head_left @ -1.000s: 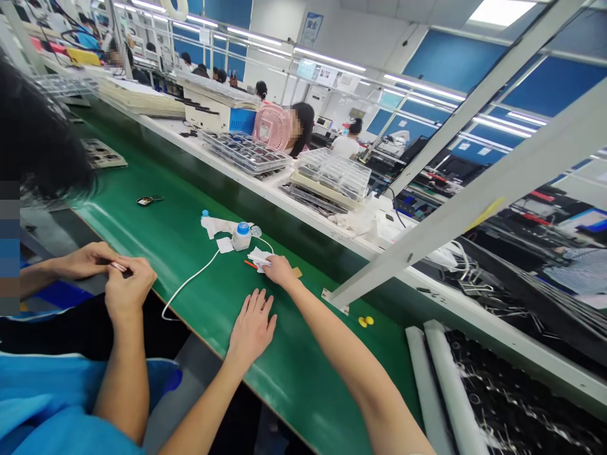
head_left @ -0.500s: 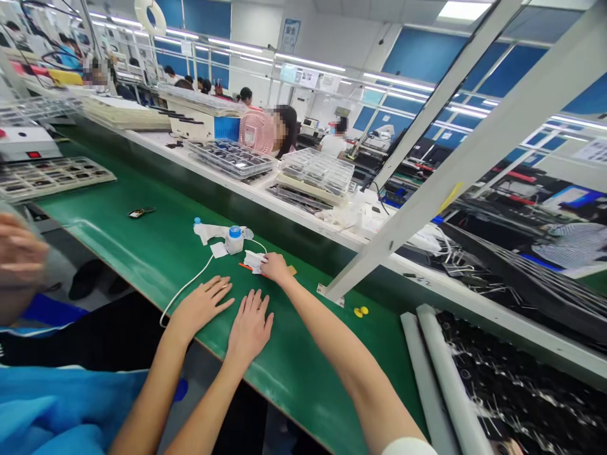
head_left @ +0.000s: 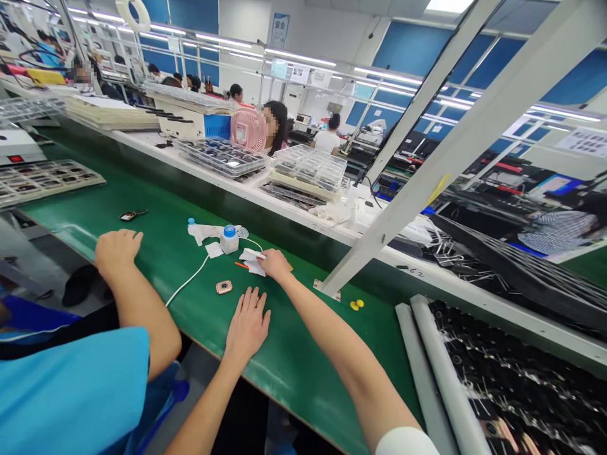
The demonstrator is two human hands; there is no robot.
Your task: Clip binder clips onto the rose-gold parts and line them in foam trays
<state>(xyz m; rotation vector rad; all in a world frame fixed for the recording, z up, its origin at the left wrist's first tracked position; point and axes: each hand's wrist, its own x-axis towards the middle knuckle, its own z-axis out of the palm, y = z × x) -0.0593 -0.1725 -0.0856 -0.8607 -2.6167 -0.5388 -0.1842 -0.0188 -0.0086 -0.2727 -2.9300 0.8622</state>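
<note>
My left hand (head_left: 249, 319) lies flat on the green bench, fingers stretched out and holding nothing. A rose-gold smartwatch body (head_left: 224, 287), showing a round dark sensor, lies just beyond it to the left. My right hand (head_left: 276, 264) pinches a folded white wipe (head_left: 253, 259) on the bench. By the wipe lies a thin orange stick (head_left: 241, 265), partly covered. Left of the wipe stand a white bottle with a blue cap (head_left: 230, 240) and, beside it, a crumpled white wipe (head_left: 203, 232). A small white square (head_left: 214, 250) lies near the bottle.
A co-worker's hand (head_left: 116, 253) rests over the bench at left. Farther left lie a small dark device (head_left: 133, 215) and a parts tray (head_left: 52, 178). A white cable (head_left: 187, 282) crosses the bench. Yellow finger cots or caps (head_left: 356, 304) lie near a slanted white post (head_left: 379, 253).
The co-worker's hand has drawn back to the left, uncovering the smartwatch body. The wipe in my right hand has changed shape slightly. My left hand stays flat.
</note>
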